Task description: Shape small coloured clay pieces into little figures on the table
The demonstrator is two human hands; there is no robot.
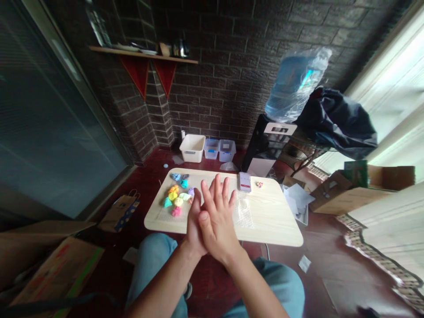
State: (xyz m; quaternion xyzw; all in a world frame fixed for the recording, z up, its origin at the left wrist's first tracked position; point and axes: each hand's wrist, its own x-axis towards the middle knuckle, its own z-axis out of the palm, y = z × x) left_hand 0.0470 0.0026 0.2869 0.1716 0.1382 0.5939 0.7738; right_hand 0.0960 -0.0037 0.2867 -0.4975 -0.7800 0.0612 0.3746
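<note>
Over the near edge of the light wooden table (274,216), my right hand (218,216) lies palm-down across my left hand (194,223). The two palms press together with fingers stretched out flat. Whatever may sit between the palms is hidden. To the left of the hands are several lumps of soft modelling clay: pink (176,211), yellow (172,195), orange (174,188), green (167,202), blue (175,176) and purple (191,191). A clear textured sheet (244,214) lies under and beside the hands.
A phone (245,182) and a small multicoloured clump (259,184) lie at the table's back right. Behind stand a white bin (192,148), clear boxes (227,150) and a water dispenser (270,145). Cardboard boxes (357,190) are at right, a paper bag (117,212) at left.
</note>
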